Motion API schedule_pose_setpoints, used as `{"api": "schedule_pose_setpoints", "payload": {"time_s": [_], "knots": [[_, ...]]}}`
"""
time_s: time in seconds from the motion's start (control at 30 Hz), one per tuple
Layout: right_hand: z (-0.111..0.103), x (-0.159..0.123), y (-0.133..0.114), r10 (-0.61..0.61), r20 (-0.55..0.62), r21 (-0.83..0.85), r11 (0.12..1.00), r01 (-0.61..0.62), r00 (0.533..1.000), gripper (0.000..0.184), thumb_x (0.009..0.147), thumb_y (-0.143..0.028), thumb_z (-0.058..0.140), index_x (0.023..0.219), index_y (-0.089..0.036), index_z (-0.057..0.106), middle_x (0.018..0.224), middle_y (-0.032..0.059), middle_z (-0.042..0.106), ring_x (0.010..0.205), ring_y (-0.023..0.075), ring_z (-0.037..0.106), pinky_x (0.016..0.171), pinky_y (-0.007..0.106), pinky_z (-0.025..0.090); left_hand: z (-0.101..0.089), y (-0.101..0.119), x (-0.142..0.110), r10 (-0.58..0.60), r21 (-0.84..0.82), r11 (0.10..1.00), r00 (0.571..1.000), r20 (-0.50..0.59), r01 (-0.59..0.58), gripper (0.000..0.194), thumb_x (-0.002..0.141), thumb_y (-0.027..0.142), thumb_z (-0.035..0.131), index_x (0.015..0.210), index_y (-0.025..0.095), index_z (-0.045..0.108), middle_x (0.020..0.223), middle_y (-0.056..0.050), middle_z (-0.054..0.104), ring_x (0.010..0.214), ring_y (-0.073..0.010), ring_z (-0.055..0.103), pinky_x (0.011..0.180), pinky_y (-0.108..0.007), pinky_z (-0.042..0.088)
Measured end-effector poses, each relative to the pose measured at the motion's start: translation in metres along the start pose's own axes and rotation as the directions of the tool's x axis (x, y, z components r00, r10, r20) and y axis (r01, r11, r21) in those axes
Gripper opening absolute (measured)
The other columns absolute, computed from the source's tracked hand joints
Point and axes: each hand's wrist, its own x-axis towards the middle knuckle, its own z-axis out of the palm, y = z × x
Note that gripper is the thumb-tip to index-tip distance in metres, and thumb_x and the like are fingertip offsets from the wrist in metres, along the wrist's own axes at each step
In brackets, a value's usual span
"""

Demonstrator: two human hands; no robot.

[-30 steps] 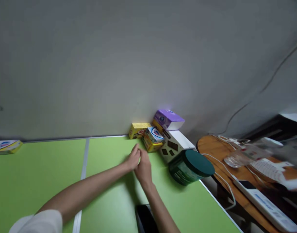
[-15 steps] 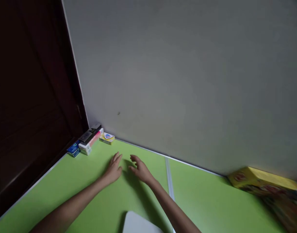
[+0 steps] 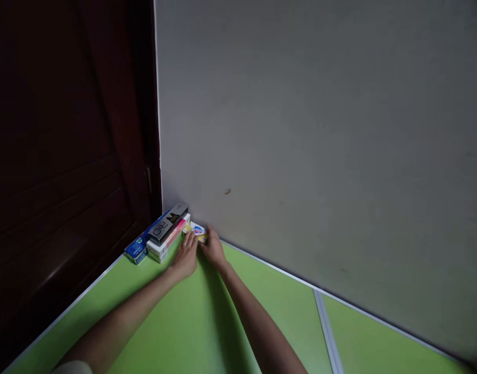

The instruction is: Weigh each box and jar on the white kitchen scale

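In the far corner a small white-and-yellow box, apparently a soap box, lies on the green surface against the wall. My right hand curls around its right end. My left hand presses its fingers on the near left side, covering part of it. Just left of that hand lies a long white-and-pink box, with a black-and-grey box stacked on top. A blue box lies beside them, nearest the dark door.
The green surface meets the grey wall along a pale edge strip. A dark brown door rises at left. A whitish seam strip crosses the surface at right.
Both hands have moved forward from above the green surface onto the small white-and-yellow box. The view has turned left, so the large yellow box and the white object are out of sight.
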Motion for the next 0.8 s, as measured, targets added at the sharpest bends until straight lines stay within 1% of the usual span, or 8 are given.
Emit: {"api": "schedule_pose_setpoints", "payload": {"time_s": [0.1, 0.17, 0.27, 0.33, 0.4, 0.47, 0.63, 0.8], "knots": [[-0.014, -0.013, 0.003, 0.001, 0.009, 0.024, 1.000, -0.001, 1.000, 0.067, 0.071, -0.009, 0.062, 0.134, -0.010, 0.041, 0.134, 0.0208, 0.052, 0.127, 0.0322, 0.049, 0.107, 0.052, 0.037, -0.007, 0.007, -0.009, 0.027, -0.001, 1.000, 0.999, 0.018, -0.027, 0.075, 0.071, 0.003, 0.042, 0.145, 0.008, 0.030, 0.157, -0.017, 0.020, 0.147, -0.0271, 0.007, 0.118, -0.048, 0.010], [-0.037, -0.042, 0.005, 0.004, 0.035, 0.044, 0.999, -0.006, 0.999, 0.068, 0.072, -0.010, 0.062, 0.135, -0.012, 0.039, 0.133, 0.0190, 0.054, 0.124, 0.0301, 0.052, 0.104, 0.050, 0.043, -0.017, 0.015, -0.023, 0.065, -0.010, 0.998, 0.997, 0.039, -0.065, 0.073, 0.075, 0.008, 0.044, 0.146, 0.011, 0.028, 0.158, -0.015, 0.019, 0.147, -0.0259, 0.006, 0.119, -0.047, 0.009], [-0.085, -0.115, 0.001, -0.020, 0.107, 0.141, 0.990, 0.005, 0.994, 0.068, 0.077, -0.015, 0.062, 0.139, -0.018, 0.035, 0.134, 0.0152, 0.054, 0.118, 0.0252, 0.057, 0.097, 0.044, 0.051, -0.036, 0.033, -0.057, 0.154, -0.079, 0.987, 0.975, 0.161, -0.143, 0.077, 0.078, 0.021, 0.054, 0.149, 0.018, 0.022, 0.158, -0.011, 0.022, 0.147, -0.0253, 0.014, 0.118, -0.043, 0.018], [-0.119, -0.176, -0.008, -0.040, 0.143, 0.188, 0.982, 0.013, 0.989, 0.065, 0.081, -0.020, 0.061, 0.140, -0.022, 0.034, 0.136, 0.0135, 0.051, 0.121, 0.0246, 0.055, 0.098, 0.044, 0.051, -0.043, 0.048, -0.088, 0.223, -0.144, 0.972, 0.928, 0.300, -0.187, 0.083, 0.078, 0.029, 0.061, 0.149, 0.021, 0.021, 0.155, -0.011, 0.030, 0.142, -0.0271, 0.028, 0.115, -0.043, 0.028], [-0.148, -0.236, -0.022, -0.042, 0.167, 0.175, 0.984, 0.013, 0.985, 0.066, 0.084, -0.023, 0.061, 0.142, -0.026, 0.031, 0.138, 0.0127, 0.050, 0.124, 0.0250, 0.053, 0.099, 0.045, 0.051, -0.043, 0.064, -0.124, 0.301, -0.186, 0.951, 0.868, 0.396, -0.245, 0.083, 0.076, 0.034, 0.064, 0.148, 0.023, 0.024, 0.151, -0.011, 0.037, 0.138, -0.0284, 0.037, 0.113, -0.045, 0.033], [-0.168, -0.289, -0.035, -0.035, 0.182, 0.122, 0.992, 0.012, 0.983, 0.070, 0.085, -0.023, 0.061, 0.145, -0.029, 0.025, 0.138, 0.0126, 0.049, 0.124, 0.0261, 0.053, 0.097, 0.045, 0.052, -0.035, 0.079, -0.162, 0.364, -0.195, 0.931, 0.831, 0.420, -0.309, 0.083, 0.074, 0.035, 0.067, 0.147, 0.023, 0.028, 0.147, -0.011, 0.042, 0.136, -0.0300, 0.038, 0.112, -0.047, 0.034], [-0.179, -0.378, -0.047, 0.031, 0.203, 0.011, 0.999, -0.034, 0.979, 0.077, 0.082, -0.018, 0.062, 0.146, -0.031, 0.022, 0.136, 0.0124, 0.051, 0.122, 0.0280, 0.054, 0.097, 0.046, 0.052, 0.000, 0.100, -0.234, 0.395, -0.199, 0.919, 0.802, 0.447, -0.341, 0.083, 0.072, 0.030, 0.069, 0.145, 0.024, 0.030, 0.142, -0.012, 0.047, 0.135, -0.0322, 0.036, 0.112, -0.051, 0.034], [-0.169, -0.411, -0.041, 0.102, 0.176, 0.022, 0.994, -0.107, 0.979, 0.068, 0.083, -0.021, 0.062, 0.142, -0.028, 0.029, 0.141, 0.0131, 0.046, 0.128, 0.0286, 0.049, 0.103, 0.050, 0.046, 0.017, 0.107, -0.255, 0.398, -0.147, 0.915, 0.787, 0.471, -0.375, 0.076, 0.074, 0.023, 0.064, 0.143, 0.020, 0.031, 0.143, -0.013, 0.045, 0.137, -0.0300, 0.033, 0.115, -0.050, 0.028]]}}
